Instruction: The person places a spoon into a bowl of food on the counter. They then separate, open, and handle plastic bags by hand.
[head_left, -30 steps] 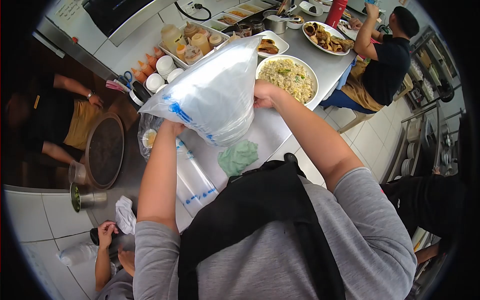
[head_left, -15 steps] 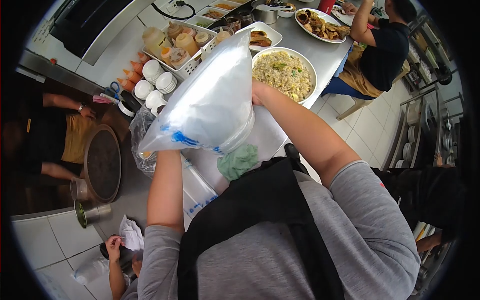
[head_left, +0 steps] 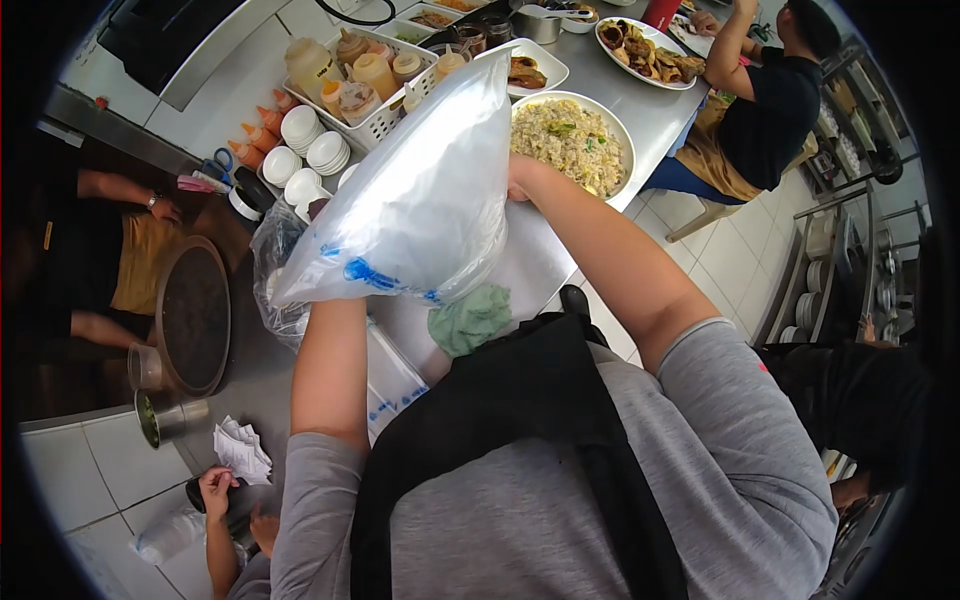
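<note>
A large, puffed-out clear plastic bag (head_left: 425, 190) with blue print stands between my arms over the metal table. My right hand (head_left: 518, 178) is at the bag's right edge, its fingers mostly hidden behind the plastic. The bag covers my left hand; only the forearm shows below it. Just beyond my right hand is a white bowl of fried rice (head_left: 572, 143). A green cloth (head_left: 470, 320) lies under the bag's near side, beside a flat stack of printed plastic bags (head_left: 392, 378).
Sauce bottles fill a white basket (head_left: 385, 122), with small white cups (head_left: 300, 127) nearby. Plates of food (head_left: 650, 55) stand farther back. A seated person (head_left: 780, 110) is at the right; others are at the left and lower left. A round dark lid (head_left: 194, 315) is left.
The bag's printed lower end has swung lower and now covers my left hand. The surroundings have shifted with the camera. At the lower left, the white papers have spread out.
</note>
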`<state>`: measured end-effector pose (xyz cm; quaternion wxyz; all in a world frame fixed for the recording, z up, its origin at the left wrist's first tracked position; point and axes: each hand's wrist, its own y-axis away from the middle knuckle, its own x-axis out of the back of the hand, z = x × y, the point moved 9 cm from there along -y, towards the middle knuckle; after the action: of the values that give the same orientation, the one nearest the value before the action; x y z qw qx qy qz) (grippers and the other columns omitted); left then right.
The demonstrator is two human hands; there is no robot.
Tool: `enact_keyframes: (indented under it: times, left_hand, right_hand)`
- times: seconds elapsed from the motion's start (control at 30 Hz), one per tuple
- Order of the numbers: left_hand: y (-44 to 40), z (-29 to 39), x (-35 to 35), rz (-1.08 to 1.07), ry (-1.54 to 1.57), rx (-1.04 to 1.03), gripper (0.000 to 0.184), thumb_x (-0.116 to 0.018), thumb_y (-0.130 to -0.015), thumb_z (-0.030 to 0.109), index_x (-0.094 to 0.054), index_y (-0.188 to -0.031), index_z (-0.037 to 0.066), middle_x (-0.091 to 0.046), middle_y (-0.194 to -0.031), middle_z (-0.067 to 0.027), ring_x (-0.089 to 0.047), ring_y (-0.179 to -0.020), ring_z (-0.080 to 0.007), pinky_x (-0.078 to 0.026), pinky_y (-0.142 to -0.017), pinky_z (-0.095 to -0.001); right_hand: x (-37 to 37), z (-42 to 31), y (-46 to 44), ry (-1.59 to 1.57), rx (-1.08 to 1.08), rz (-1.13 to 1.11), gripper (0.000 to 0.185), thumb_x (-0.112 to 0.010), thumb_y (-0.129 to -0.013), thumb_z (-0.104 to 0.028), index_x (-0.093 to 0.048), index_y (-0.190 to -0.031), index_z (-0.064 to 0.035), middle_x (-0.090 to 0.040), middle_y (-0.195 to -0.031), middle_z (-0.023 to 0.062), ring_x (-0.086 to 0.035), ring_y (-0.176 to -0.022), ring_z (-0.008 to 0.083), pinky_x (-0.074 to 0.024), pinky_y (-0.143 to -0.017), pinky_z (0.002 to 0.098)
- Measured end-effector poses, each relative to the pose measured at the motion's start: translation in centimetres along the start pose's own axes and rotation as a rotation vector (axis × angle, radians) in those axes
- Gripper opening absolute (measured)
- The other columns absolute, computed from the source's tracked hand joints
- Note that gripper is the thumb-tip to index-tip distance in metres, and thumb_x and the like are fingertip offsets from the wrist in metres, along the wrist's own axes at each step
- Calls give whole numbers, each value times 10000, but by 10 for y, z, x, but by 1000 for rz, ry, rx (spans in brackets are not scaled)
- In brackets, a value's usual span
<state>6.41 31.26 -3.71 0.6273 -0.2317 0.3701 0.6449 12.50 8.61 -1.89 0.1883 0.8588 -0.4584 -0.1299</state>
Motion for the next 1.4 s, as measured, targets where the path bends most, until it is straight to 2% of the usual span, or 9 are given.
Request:
enact_keyframes:
  times: [0.27, 0.37, 0.47, 0.53, 0.67, 0.8, 0.97, 1.1, 1.4]
  left_hand:
    - [14, -3, -6, 40, -12, 24, 464, -355, -963, 380, -470, -1280, 62, -560, -1223, -126, -559, -1074, -282, -476, -902, -448]
    - [15, -1, -4, 49, -31, 30, 465, -354, -964, 380, -465, -1284, 62, -555, -1230, -126, -555, -1081, -282, -473, -907, -448]
    - [22, 10, -7, 62, -59, 29, 466, -353, -965, 381, -460, -1288, 63, -550, -1237, -126, -551, -1088, -282, -470, -912, -447]
    - [29, 22, -9, 72, -78, 32, 467, -352, -965, 381, -457, -1291, 63, -547, -1241, -127, -549, -1092, -282, -469, -915, -447]
    - [37, 29, -8, 89, -111, 42, 469, -351, -966, 381, -451, -1297, 63, -540, -1250, -127, -544, -1101, -282, -465, -921, -446]
    - [33, 23, -3, 89, -133, 48, 471, -350, -967, 381, -444, -1302, 64, -534, -1259, -128, -538, -1110, -283, -462, -928, -446]
    - [26, 22, -4, 70, -164, 50, 473, -348, -969, 381, -437, -1309, 65, -526, -1271, -129, -532, -1121, -283, -457, -935, -445]
    - [29, 19, -8, 50, -177, 55, 475, -347, -970, 382, -430, -1315, 65, -519, -1280, -129, -527, -1130, -283, -454, -942, -445]
    - [40, -8, -7, 20, -149, 75, 480, -345, -972, 382, -416, -1327, 67, -504, -1301, -130, -515, -1150, -284, -446, -956, -443]
  right_hand:
    - [3, 17, -20, -130, 51, 27, 278, -650, -799, -242, -645, -1048, -119, -632, -826, 4, -554, -654, 119, -426, -551, 297]
    - [8, 15, -6, 30, -55, 82, 251, -680, -775, -184, -659, -1009, -97, -635, -856, 1, -545, -656, 101, -434, -565, 283]
    - [17, 30, -8, -196, -137, 131, 220, -662, -801, -110, -629, -1017, -95, -629, -870, 14, -561, -679, 99, -456, -588, 262]
    - [12, 25, 3, -455, -101, 28, 225, -621, -838, -56, -566, -1051, -102, -620, -859, 15, -578, -686, 97, -472, -612, 239]
    - [10, 9, 37, -430, -125, 0, 316, -597, -835, -6, -496, -1114, -115, -607, -830, 7, -568, -664, 91, -455, -595, 230]
    - [9, 30, 34, -370, -126, -59, 337, -568, -826, 15, -490, -1134, -100, -590, -806, 6, -533, -627, 91, -429, -559, 239]
    - [13, 43, 24, -258, -7, 180, 279, -547, -826, 8, -528, -1094, -68, -553, -741, 1, -483, -590, 85, -390, -512, 243]
    - [14, 39, 36, -269, -41, 202, 254, -550, -818, 10, -551, -1059, -70, -554, -735, 6, -483, -591, 91, -379, -511, 235]
    - [11, 42, 72, -468, -55, 112, 423, -551, -782, 39, -464, -1182, -70, -554, -734, 23, -473, -579, 102, -338, -482, 248]
